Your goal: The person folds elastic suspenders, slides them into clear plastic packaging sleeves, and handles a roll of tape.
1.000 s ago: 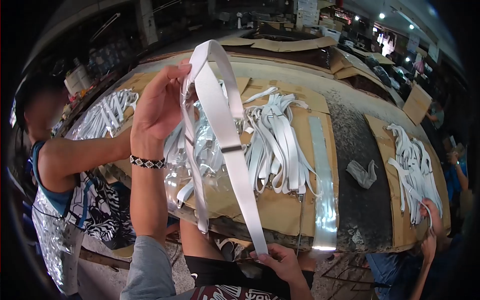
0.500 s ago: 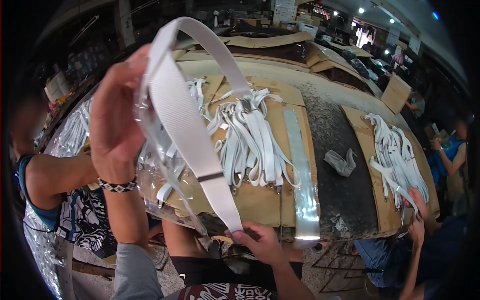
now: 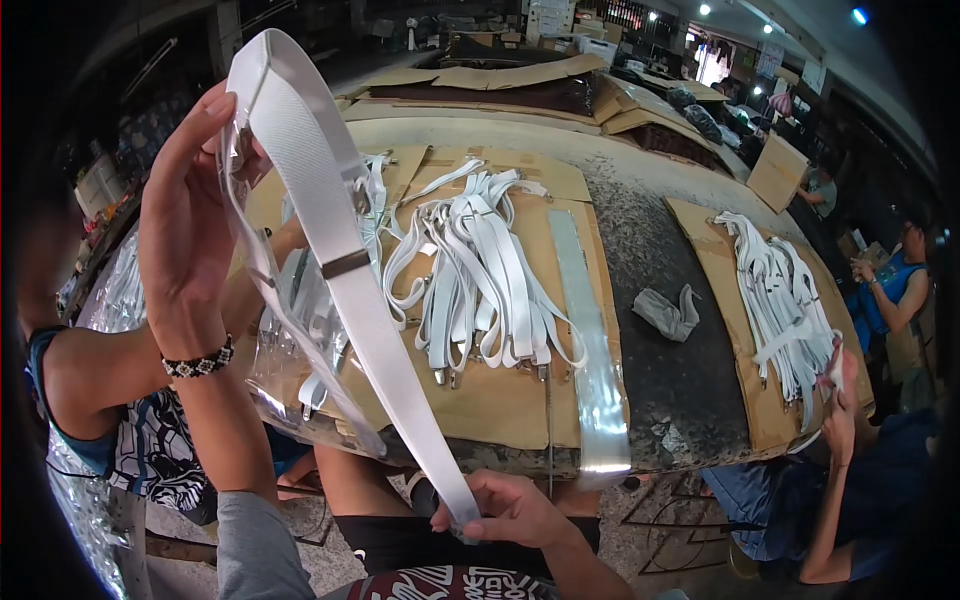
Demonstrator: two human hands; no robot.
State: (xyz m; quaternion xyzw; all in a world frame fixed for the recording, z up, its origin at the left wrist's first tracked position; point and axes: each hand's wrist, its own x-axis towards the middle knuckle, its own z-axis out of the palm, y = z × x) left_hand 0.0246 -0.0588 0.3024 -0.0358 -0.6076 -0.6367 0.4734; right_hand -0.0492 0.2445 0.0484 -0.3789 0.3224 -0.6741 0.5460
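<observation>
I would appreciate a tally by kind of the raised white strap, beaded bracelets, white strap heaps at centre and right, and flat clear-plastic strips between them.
White ribbed strap, held between left hand and right hand: 1
Black-and-white beaded bracelet: 1
White strap heaps, central heap and right heap: 2
Long flat clear-plastic strip: 1
Total: 5

With the clock centred on our view, we see a worn table, its bare top dark and scuffed. A cardboard sheet covers part of it, and around the centre we find a heap of white straps with metal clips. Toward 9 o'clock lie straps in clear plastic; at 4 o'clock, a shiny plastic strip reaches the near edge. Crumpled pale material sits at 3 o'clock; farther out, more white straps rest on another cardboard piece.
</observation>
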